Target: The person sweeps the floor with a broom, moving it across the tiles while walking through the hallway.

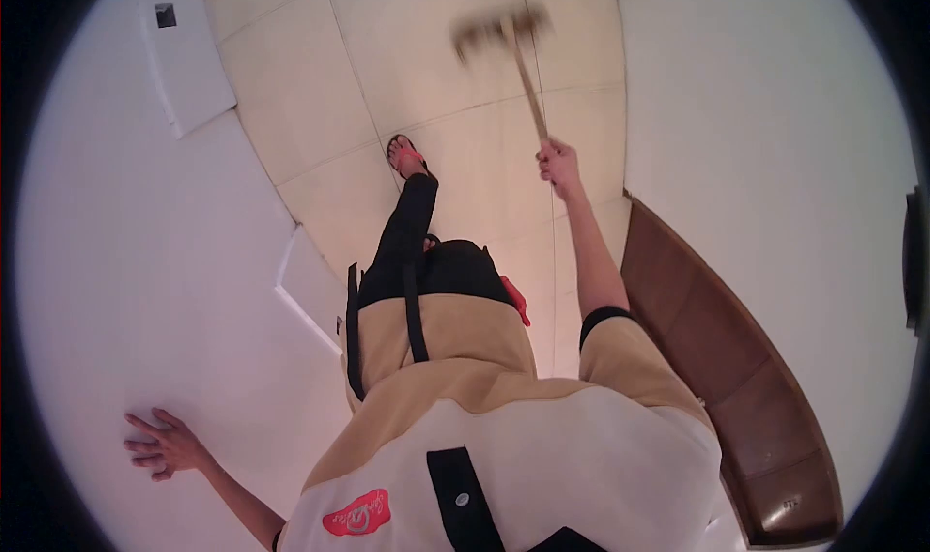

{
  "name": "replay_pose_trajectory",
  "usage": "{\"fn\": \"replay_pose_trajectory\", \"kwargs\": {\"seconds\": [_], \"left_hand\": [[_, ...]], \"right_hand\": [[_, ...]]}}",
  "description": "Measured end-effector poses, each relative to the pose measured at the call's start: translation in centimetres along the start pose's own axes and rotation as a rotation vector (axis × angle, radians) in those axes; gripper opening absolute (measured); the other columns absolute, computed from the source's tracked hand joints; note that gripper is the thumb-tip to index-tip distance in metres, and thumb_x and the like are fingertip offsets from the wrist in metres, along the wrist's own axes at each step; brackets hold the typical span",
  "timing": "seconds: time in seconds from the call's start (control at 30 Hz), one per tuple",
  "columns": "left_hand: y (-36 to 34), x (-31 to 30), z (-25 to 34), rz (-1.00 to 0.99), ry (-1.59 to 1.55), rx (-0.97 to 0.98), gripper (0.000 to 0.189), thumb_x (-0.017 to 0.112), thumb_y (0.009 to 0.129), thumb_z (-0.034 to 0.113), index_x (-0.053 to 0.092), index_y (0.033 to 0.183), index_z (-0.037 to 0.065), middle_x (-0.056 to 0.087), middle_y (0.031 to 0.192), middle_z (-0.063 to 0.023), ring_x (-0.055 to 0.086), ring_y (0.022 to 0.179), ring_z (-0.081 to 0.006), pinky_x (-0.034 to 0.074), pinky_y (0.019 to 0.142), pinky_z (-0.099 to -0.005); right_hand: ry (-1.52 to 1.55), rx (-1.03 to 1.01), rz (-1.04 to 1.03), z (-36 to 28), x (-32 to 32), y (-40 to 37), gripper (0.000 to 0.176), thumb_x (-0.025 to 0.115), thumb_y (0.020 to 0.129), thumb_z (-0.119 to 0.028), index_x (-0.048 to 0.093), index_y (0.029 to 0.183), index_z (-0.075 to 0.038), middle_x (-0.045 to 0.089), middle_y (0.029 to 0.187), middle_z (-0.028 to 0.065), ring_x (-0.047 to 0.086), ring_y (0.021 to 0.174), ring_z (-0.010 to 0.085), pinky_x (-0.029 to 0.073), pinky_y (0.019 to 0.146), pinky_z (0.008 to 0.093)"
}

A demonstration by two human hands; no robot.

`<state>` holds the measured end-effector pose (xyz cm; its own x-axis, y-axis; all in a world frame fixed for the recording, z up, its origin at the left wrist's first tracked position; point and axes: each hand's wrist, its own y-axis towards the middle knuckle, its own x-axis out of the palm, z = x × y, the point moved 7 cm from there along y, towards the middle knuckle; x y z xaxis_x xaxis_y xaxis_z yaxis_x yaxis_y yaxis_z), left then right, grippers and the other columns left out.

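Observation:
My right hand is closed around the lower end of a wooden handle. The handle belongs to a long brush or broom, whose dark, motion-blurred head is at the top, over the tiled floor. At the lower left, my left hand has its fingers spread against the white wall and holds nothing. My sandalled foot stands on the tiles, left of the handle.
A brown panelled door or cabinet stands along the right wall. White ledges jut from the left wall, one at the upper left with a dark square opening. A dark object is at the far right edge.

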<state>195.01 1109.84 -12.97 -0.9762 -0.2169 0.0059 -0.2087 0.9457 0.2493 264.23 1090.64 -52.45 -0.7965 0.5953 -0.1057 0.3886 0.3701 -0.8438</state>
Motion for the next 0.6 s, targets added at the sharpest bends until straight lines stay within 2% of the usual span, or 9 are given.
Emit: {"fn": "replay_pose_trajectory", "kwargs": {"seconds": [0.03, 0.07, 0.13, 0.27, 0.33, 0.43, 0.53, 0.57, 0.6], "left_hand": [[0.1, 0.6, -0.1, 0.005, 0.024, 0.006, 0.054, 0.033, 0.073, 0.061, 0.029, 0.123, 0.041, 0.016, 0.135, -0.0061, 0.007, 0.124, -0.0309, -0.002, 0.091, -0.0527], [-0.1, 0.8, 0.1, 0.004, 0.046, 0.0, 0.054, 0.033, 0.073, 0.061, 0.028, 0.123, 0.041, 0.016, 0.135, -0.0062, 0.007, 0.124, -0.0309, -0.002, 0.091, -0.0533], [-0.2, 0.7, -0.2, 0.027, 0.002, -0.012, 0.054, 0.032, 0.073, 0.061, 0.028, 0.123, 0.041, 0.014, 0.135, -0.0065, 0.006, 0.124, -0.0309, -0.002, 0.091, -0.0534], [-0.2, 0.1, -0.5, -0.026, -0.043, -0.014, 0.053, 0.032, 0.074, 0.06, 0.027, 0.123, 0.041, 0.014, 0.136, -0.0065, 0.007, 0.124, -0.0299, -0.002, 0.092, -0.0517], [-0.3, 0.4, -0.4, 0.022, -0.045, -0.019, 0.054, 0.031, 0.074, 0.06, 0.027, 0.124, 0.041, 0.015, 0.135, -0.0063, 0.008, 0.124, -0.0294, -0.001, 0.092, -0.0515], [-0.5, 0.4, -0.4, -0.038, 0.042, -0.026, 0.055, 0.031, 0.074, 0.06, 0.025, 0.125, 0.04, 0.015, 0.135, -0.0062, 0.008, 0.124, -0.0292, -0.001, 0.092, -0.0524], [-0.6, 0.3, -0.7, -0.04, 0.098, -0.025, 0.056, 0.03, 0.074, 0.061, 0.023, 0.126, 0.039, 0.015, 0.135, -0.0064, 0.009, 0.124, -0.0296, 0.002, 0.091, -0.0536], [-0.9, 0.7, -0.8, -0.023, 0.104, -0.026, 0.056, 0.029, 0.075, 0.061, 0.022, 0.126, 0.039, 0.015, 0.135, -0.0064, 0.009, 0.124, -0.0298, 0.003, 0.091, -0.054], [-0.9, 1.0, -0.7, 0.131, -0.129, -0.011, 0.056, 0.028, 0.075, 0.06, 0.02, 0.126, 0.04, 0.017, 0.135, -0.0058, 0.012, 0.123, -0.0298, 0.004, 0.091, -0.0539]], "right_hand": [[-0.164, -0.088, 0.027, -2.0, -0.9, -1.3, 0.029, 0.048, 0.081, -0.017, 0.048, 0.107, -0.006, 0.039, 0.053, -0.0031, 0.031, 0.037, 0.0035, 0.028, 0.031, 0.0195], [-0.2, -0.136, -0.003, -3.8, -1.9, -2.5, 0.038, 0.048, 0.081, -0.016, 0.041, 0.117, -0.006, 0.039, 0.054, -0.0035, 0.032, 0.038, 0.0027, 0.028, 0.031, 0.019], [-0.311, -0.245, 0.065, -6.3, -5.0, -5.9, 0.038, 0.048, 0.081, -0.014, 0.041, 0.117, -0.005, 0.039, 0.054, -0.0036, 0.033, 0.038, 0.0027, 0.028, 0.032, 0.0186], [-0.552, -0.165, 0.304, -4.7, -13.9, -15.9, 0.036, 0.05, 0.079, -0.014, 0.046, 0.112, -0.002, 0.045, 0.058, -0.0006, 0.038, 0.04, 0.0056, 0.032, 0.034, 0.0224], [-0.802, -0.346, 0.431, -1.9, -18.9, -18.6, 0.034, 0.051, 0.077, -0.015, 0.049, 0.108, -0.001, 0.048, 0.058, 0.003, 0.041, 0.04, 0.0095, 0.034, 0.035, 0.0268], [-0.995, -0.147, 0.561, 5.5, -26.8, -19.4, 0.028, 0.051, 0.074, -0.013, 0.054, 0.098, 0.001, 0.048, 0.054, 0.0057, 0.042, 0.036, 0.0131, 0.037, 0.035, 0.0296], [-0.749, 0.269, 0.671, 9.7, -28.0, -21.8, 0.013, 0.048, 0.074, -0.011, 0.054, 0.076, 0.0, 0.046, 0.049, 0.0014, 0.04, 0.037, 0.009, 0.032, 0.031, 0.0251], [-0.641, 0.313, 0.718, 11.6, -28.6, -22.5, 0.011, 0.048, 0.073, -0.01, 0.053, 0.073, 0.0, 0.045, 0.049, 0.0015, 0.04, 0.036, 0.0091, 0.031, 0.03, 0.0255], [-0.537, 0.363, 0.762, 14.2, -29.3, -23.1, 0.01, 0.048, 0.073, -0.009, 0.052, 0.07, 0.0, 0.044, 0.048, 0.0016, 0.04, 0.035, 0.0092, 0.031, 0.029, 0.0259]]}}
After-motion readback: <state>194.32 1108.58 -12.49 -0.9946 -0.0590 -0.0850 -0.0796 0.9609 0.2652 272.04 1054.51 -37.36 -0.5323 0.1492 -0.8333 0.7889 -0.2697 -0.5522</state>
